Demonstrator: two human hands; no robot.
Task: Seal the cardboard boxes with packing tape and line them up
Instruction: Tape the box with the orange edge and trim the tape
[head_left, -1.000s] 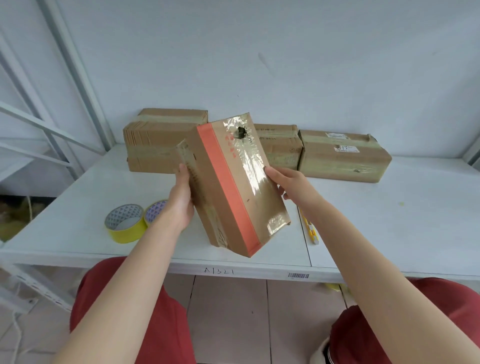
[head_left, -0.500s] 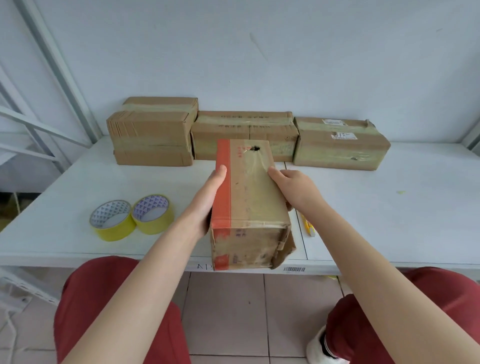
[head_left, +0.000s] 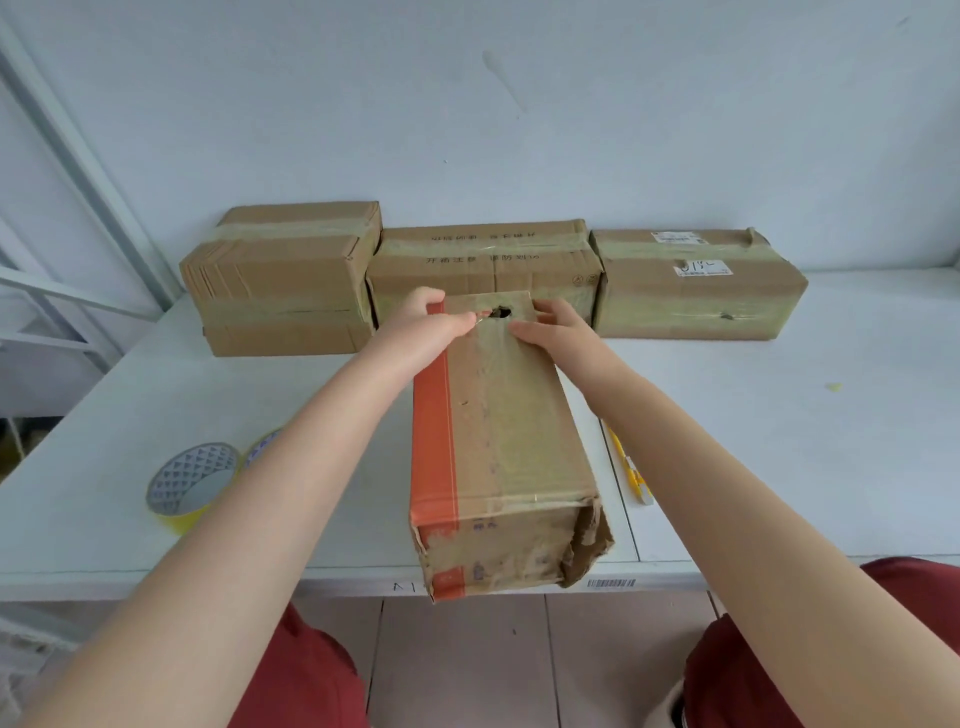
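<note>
A pale painted wall (head_left: 571, 104) and a smooth white table (head_left: 831, 441) fill most of the view, with a grey metal frame (head_left: 78, 156) well to the left of the fingers. Just beyond the fingertips, a row of three taped boxes (head_left: 483, 260) of brown cardboard stands side by side against the wall, their seams under glossy clear tape. The long box (head_left: 509, 441) lies flat on the table, running from the fingers back to the table's near edge, which its crumpled, torn near end overhangs. An orange stripe (head_left: 434, 441) runs along its left side, wrinkled clear tape covers its top, and a small ragged hole (head_left: 500, 313) sits between the two thumbs. The left hand (head_left: 426, 327) grips the far left corner, fingers curled over the edge and thumb lying on top. The right hand (head_left: 550, 327) grips the far right corner the same way. Nearer than the fingers and to their left are two yellow tape rolls (head_left: 189, 483); to their right lies a slim yellow knife (head_left: 631, 467).
</note>
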